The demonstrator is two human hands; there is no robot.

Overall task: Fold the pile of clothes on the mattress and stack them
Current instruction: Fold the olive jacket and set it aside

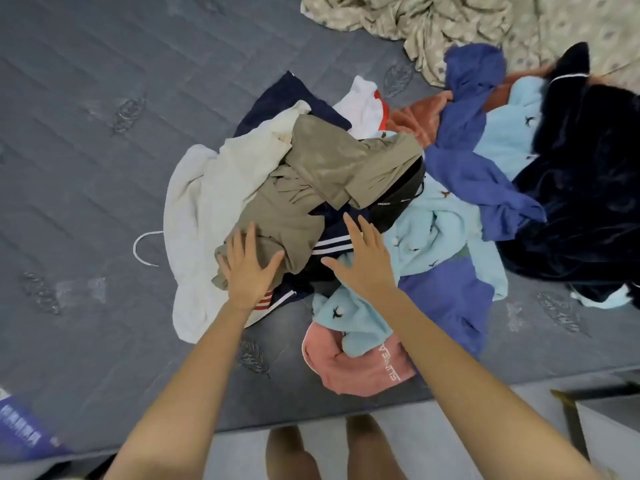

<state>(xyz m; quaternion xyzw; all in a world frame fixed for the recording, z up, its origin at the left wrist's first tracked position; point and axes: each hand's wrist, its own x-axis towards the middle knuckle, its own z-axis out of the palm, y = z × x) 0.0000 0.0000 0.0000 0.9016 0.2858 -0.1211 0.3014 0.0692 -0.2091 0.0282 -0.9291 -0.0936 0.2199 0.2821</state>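
A loose pile of clothes lies on the grey mattress point(86, 150). On top is an olive-khaki garment point(322, 171), with a cream one point(204, 199) at its left. A navy piece with white stripes point(332, 242) shows between my hands. My left hand point(247, 268) rests with spread, straight fingers on the khaki garment's near end. My right hand point(363, 261) hovers or rests open over the navy striped piece; contact is unclear. Light blue fleece point(436, 230), a blue garment point(467, 133) and a pink sweatshirt point(360, 368) lie to the right and near.
A dark navy velvet garment point(585, 209) lies at the far right. A crumpled patterned sheet point(450, 26) covers the mattress's far right corner. A white cord loop point(143, 249) sticks out left of the pile. The mattress's near edge point(311, 414) runs above my legs.
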